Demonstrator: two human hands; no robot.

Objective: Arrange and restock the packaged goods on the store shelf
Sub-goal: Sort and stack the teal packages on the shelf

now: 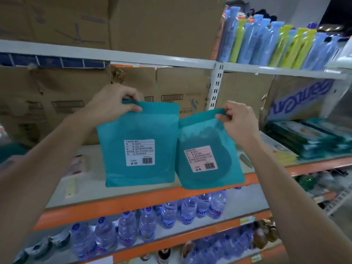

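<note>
Above orange shelf [133, 203], left pouch [122, 149], right pouch [224, 149], dark round contents

A metal shelving unit fills the view under dim, bluish light. Its white upper shelf [152, 60] meets a white slotted upright [216, 88] right of centre. Brown cardboard boxes [162, 25] stand on its left part, and tall blue and green packs [285, 44] on its right. More cartons [57, 103] line the back of the pale grey middle shelf [91, 180], which has an orange front edge. The lower shelf [247, 202] carries water bottles [169, 212].
</note>
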